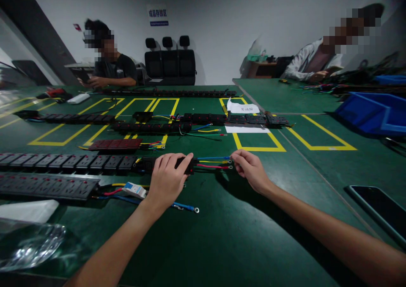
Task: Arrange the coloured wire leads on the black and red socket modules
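My left hand [168, 177] wraps over the black end module of a long socket strip [66, 162] lying on the green table. From that end run a blue wire [211, 158], a yellow wire [212, 162] and a red wire [214, 166], each tipped with a ring terminal. My right hand [249, 168] pinches the tip of the blue wire, its fingers closed around the terminal. Nearer to me lies a second black socket strip [47, 186], whose wires pass a small white-and-blue breaker [134, 190] and run partly beneath my left wrist.
Farther back are a dark red strip [114, 144] and more black strips [152, 127]. A phone [379, 206] and a blue bin [377, 111] are at right, clear plastic [28, 244] at front left. Two people [111, 69] sit across the table [253, 236].
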The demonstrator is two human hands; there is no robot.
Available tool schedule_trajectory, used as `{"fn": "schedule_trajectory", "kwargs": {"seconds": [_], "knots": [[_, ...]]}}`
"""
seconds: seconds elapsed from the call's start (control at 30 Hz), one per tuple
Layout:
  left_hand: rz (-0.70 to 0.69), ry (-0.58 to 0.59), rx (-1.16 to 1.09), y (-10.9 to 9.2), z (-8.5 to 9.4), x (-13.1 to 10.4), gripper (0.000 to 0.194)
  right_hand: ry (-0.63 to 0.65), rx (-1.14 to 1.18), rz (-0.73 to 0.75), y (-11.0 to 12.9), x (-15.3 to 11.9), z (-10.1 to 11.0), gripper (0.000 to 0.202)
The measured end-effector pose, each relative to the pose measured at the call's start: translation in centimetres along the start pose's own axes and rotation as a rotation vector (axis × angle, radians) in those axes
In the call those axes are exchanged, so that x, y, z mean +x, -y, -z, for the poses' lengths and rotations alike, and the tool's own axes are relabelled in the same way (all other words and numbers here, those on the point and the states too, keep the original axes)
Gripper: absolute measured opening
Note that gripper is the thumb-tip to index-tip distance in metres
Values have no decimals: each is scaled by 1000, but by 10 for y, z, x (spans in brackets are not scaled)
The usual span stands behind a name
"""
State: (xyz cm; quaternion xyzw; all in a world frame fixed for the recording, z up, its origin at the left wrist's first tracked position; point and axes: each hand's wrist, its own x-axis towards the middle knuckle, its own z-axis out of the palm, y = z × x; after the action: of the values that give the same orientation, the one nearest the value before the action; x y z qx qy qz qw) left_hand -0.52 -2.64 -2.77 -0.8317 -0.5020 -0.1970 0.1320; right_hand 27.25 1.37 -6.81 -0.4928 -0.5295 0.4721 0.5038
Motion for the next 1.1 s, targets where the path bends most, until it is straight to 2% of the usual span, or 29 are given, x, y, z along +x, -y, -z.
{"fn": "schedule_trajectory", "kwargs": {"seconds": [0.5, 1.1], "knots": [[-3, 2, -3, -2, 0, 0, 63, 12, -17, -54, 2, 3, 0, 33], [3, 10, 8, -6, 5, 1, 54, -4, 74, -151, 10, 5, -1, 26]]}}
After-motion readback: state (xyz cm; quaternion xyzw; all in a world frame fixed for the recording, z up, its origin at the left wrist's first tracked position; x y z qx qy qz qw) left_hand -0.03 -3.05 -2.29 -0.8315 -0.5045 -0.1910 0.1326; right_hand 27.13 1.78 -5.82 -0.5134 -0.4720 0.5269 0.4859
